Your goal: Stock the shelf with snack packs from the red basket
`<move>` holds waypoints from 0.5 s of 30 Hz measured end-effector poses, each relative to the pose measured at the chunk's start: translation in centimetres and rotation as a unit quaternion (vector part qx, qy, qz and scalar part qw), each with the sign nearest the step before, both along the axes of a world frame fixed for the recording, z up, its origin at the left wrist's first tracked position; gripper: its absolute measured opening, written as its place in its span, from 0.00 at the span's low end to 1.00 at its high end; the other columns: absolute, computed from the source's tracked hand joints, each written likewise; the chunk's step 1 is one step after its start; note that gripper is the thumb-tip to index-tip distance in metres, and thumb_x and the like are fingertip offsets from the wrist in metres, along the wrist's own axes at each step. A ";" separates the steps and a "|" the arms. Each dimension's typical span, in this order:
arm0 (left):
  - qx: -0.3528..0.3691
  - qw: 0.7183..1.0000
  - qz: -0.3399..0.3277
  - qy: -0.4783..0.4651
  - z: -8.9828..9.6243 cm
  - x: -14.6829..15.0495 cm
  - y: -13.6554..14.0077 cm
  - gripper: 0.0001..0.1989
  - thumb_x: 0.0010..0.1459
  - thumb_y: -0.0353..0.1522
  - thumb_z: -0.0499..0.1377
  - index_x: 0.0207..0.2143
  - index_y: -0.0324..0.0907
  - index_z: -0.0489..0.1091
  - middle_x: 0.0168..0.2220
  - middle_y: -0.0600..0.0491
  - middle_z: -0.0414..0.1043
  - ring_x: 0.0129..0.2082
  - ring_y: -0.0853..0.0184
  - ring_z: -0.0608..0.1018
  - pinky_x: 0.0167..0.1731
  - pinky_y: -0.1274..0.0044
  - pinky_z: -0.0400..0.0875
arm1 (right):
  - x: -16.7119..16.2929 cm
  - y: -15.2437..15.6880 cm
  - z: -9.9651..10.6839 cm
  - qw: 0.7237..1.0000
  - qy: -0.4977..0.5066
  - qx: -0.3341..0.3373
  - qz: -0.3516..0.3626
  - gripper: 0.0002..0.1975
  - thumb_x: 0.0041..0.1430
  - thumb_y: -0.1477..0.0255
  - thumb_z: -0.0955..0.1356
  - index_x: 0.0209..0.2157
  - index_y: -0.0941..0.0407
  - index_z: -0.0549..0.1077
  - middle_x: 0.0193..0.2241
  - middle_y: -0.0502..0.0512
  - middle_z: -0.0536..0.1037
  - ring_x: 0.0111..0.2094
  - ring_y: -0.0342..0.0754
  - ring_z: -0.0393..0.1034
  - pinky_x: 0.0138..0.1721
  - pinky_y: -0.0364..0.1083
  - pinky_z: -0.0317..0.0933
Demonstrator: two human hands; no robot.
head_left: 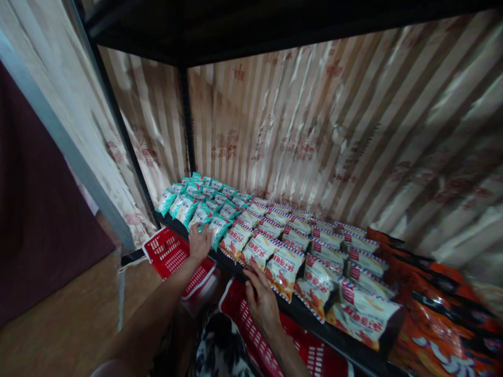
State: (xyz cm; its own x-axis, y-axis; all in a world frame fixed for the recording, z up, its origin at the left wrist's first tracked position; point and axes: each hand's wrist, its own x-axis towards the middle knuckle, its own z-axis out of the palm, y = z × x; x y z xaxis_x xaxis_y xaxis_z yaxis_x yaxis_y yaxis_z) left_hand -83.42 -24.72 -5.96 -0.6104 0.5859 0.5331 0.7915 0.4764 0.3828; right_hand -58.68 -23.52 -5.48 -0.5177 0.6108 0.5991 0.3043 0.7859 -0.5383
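My left hand [200,243] reaches to the shelf's front edge, its fingertips against the lower end of a teal-and-white snack bag [201,215]. Its fingers look spread rather than wrapped round the bag. Just right of it is another teal bag [219,228] in the front row. My right hand [262,301] is at the shelf edge with fingers apart and nothing in them. Closest to it are white snack bags with red lettering, one [257,251] above the fingertips and another [285,267] to the right. The bags lean in rows.
Orange-and-black bags [440,319] fill the shelf's right end. Below the black shelf edge [231,266] are a red basket [167,246] at left and another red basket [314,348] at right. A black post [186,115] and striped curtain [306,131] stand behind. A dark upper shelf [251,31] overhangs.
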 end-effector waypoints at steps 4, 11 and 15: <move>-0.013 0.999 -0.037 0.023 -0.2 -0.6 0.0 0.19 0.62 0.36 0.46 0.49 0.40 0.68 0.47 0.42 0.61 0.49 0.55 0.64 0.44 0.63 0.65 | -0.6 -0.4 -0.4 1.000 0.000 -0.003 -0.016 0.15 0.59 0.74 0.59 0.43 0.59 0.73 0.52 0.63 0.69 0.53 0.52 0.64 0.50 0.53 0.64; 0.034 0.996 -0.083 0.029 -0.6 -1.2 -0.8 0.18 0.61 0.34 0.47 0.49 0.37 0.67 0.44 0.43 0.61 0.47 0.58 0.65 0.48 0.64 0.64 | -1.4 -1.0 -0.6 1.000 0.003 -0.005 -0.031 0.15 0.59 0.73 0.59 0.43 0.58 0.73 0.51 0.63 0.70 0.52 0.51 0.65 0.50 0.52 0.65; 0.047 0.994 -0.087 0.037 -0.7 -0.9 -1.2 0.17 0.60 0.34 0.48 0.48 0.38 0.68 0.44 0.43 0.60 0.47 0.58 0.64 0.49 0.64 0.64 | -1.1 -1.0 -0.5 0.999 0.007 -0.013 -0.039 0.15 0.59 0.74 0.59 0.42 0.58 0.73 0.51 0.62 0.70 0.51 0.50 0.66 0.50 0.51 0.65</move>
State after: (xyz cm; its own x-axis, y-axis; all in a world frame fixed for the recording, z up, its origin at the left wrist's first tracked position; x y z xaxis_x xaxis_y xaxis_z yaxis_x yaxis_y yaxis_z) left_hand -84.35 -25.97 -6.64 -0.4602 0.6250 0.6305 0.8871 0.2941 0.3558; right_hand -59.81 -24.55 -5.97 -0.4601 0.6640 0.5894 0.3564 0.7462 -0.5623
